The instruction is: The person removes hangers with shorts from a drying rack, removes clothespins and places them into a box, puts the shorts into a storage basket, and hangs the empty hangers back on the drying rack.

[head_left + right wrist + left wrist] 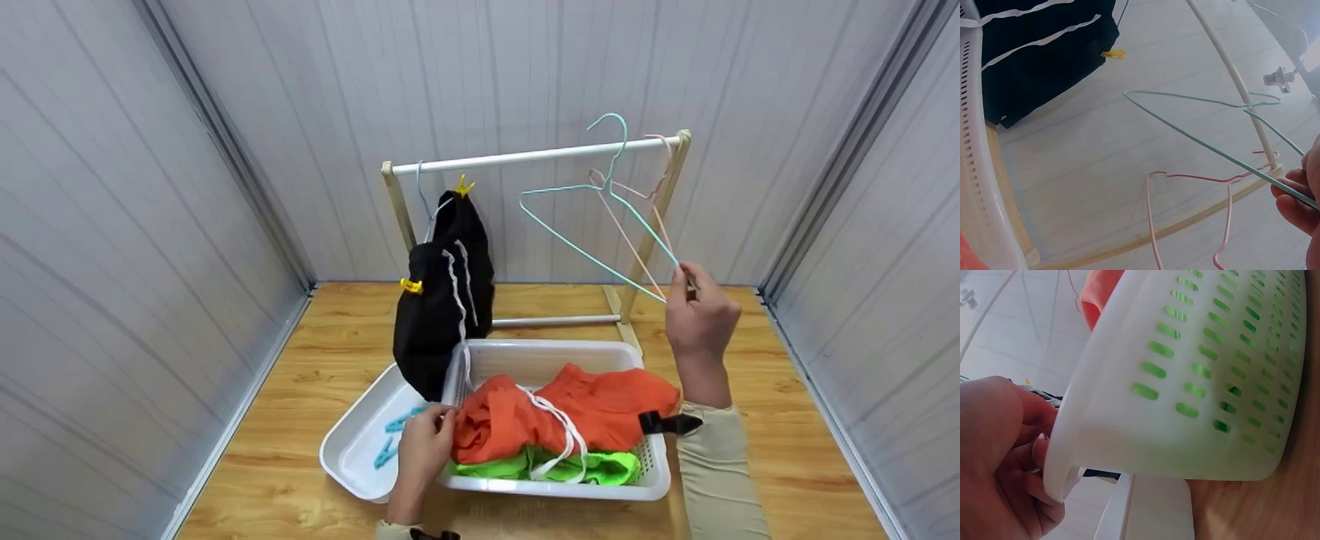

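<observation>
My right hand [701, 307] pinches one lower corner of a mint-green hanger [577, 251], holding it up at the right of the rack. The hanger's hook overlaps the rack's white rail in the head view. My left hand [426, 442] grips the left rim of a white laundry basket [1100, 410], fingers curled at the edge. Inside the basket lie an orange garment [600, 401] with white drawstrings and a bright green cloth [495, 469] under it. A pink hanger [1190, 177] hangs on the rail's right end, behind the mint-green one.
On the rail's left end a blue hanger [421, 187] carries black drawstring shorts [431, 315] with yellow clothespins [411, 286]. Left of the basket, a white tray [349, 450] holds blue clothespins [385, 454]. Panelled walls enclose the wooden floor [262, 450].
</observation>
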Available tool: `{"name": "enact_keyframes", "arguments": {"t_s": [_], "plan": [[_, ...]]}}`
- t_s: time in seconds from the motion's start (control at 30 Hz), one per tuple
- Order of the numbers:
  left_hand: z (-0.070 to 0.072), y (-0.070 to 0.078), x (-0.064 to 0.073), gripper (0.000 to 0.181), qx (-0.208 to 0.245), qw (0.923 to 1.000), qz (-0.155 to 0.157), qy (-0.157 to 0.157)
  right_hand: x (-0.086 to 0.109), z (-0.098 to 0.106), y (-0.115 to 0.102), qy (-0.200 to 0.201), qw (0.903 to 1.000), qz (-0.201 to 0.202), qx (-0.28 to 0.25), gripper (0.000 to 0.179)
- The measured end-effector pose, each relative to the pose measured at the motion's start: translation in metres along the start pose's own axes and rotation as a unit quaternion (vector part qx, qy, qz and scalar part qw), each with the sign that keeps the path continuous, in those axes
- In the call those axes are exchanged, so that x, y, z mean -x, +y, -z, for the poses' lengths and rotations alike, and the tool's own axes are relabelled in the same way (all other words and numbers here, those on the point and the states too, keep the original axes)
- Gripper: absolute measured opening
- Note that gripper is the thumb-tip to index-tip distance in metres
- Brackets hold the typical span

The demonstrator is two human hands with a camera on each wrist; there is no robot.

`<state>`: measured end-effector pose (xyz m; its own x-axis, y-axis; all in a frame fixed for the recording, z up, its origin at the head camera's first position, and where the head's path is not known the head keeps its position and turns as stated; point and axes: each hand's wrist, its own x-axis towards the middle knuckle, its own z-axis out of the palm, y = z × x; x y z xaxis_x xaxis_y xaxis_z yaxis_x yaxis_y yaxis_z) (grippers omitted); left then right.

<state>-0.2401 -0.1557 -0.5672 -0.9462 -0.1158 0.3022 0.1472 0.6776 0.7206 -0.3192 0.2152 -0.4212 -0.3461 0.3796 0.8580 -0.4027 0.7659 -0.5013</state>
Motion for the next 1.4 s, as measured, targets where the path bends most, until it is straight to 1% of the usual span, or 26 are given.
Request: {"name": "enact_keyframes", "arguments": {"t_s": [0.17, 0.27, 0.37, 0.5, 0.6, 0.67, 0.77, 0.9, 0.97, 1.03, 1.17, 1.3, 1.4], "plan": [[-0.003, 0.002, -0.001, 0.011, 0.008, 0.9999, 0.001, -0.009, -0.002, -0.007, 0.007, -0.005, 0.9999, 0.01, 0.0, 0.012], [-0.003, 0.001, 0.0, 0.011, 0.01, 0.9999, -0.001, -0.014, 0.002, -0.01, 0.01, -0.006, 0.9998, 0.018, 0.003, 0.011], [-0.003, 0.0, 0.001, 0.011, 0.005, 0.9999, -0.007, -0.014, 0.01, -0.013, 0.013, -0.018, 0.9994, 0.027, 0.009, 0.011], [-0.003, -0.001, 0.002, 0.011, -0.019, 0.9993, -0.012, -0.031, 0.021, -0.015, 0.015, -0.041, 0.9983, 0.028, 0.03, 0.011], [-0.004, 0.0, 0.001, 0.012, -0.04, 0.9981, -0.013, -0.045, 0.027, -0.015, 0.015, -0.053, 0.9971, 0.019, 0.051, 0.013], [-0.005, 0.0, 0.0, 0.012, -0.047, 0.9976, -0.01, -0.049, 0.031, -0.014, 0.015, -0.059, 0.9965, 0.012, 0.058, 0.016], [-0.006, 0.0, 0.001, 0.013, -0.049, 0.9974, -0.006, -0.052, 0.039, -0.012, 0.014, -0.05, 0.9973, 0.006, 0.053, 0.019], [-0.006, -0.002, 0.004, 0.012, -0.046, 0.9977, 0.0, -0.05, 0.053, -0.005, 0.011, -0.014, 0.999, 0.004, 0.042, 0.019], [-0.008, -0.002, 0.005, 0.012, -0.046, 0.9978, 0.007, -0.048, 0.063, 0.0, 0.009, -0.006, 0.9993, 0.009, 0.034, 0.018], [-0.009, -0.003, 0.006, 0.011, -0.049, 0.9976, 0.016, -0.046, 0.074, 0.008, 0.006, -0.024, 0.9993, 0.016, 0.026, 0.018], [-0.011, -0.004, 0.008, 0.009, -0.064, 0.997, 0.018, -0.038, 0.102, 0.024, -0.001, -0.093, 0.9956, 0.007, -0.007, 0.013], [-0.015, -0.002, 0.008, 0.008, -0.077, 0.9968, 0.006, -0.022, 0.128, 0.037, -0.005, -0.16, 0.9865, -0.018, -0.029, 0.015], [-0.017, -0.001, 0.007, 0.008, -0.077, 0.997, -0.007, -0.007, 0.14, 0.042, -0.007, -0.206, 0.9773, -0.034, -0.036, 0.016]]}}
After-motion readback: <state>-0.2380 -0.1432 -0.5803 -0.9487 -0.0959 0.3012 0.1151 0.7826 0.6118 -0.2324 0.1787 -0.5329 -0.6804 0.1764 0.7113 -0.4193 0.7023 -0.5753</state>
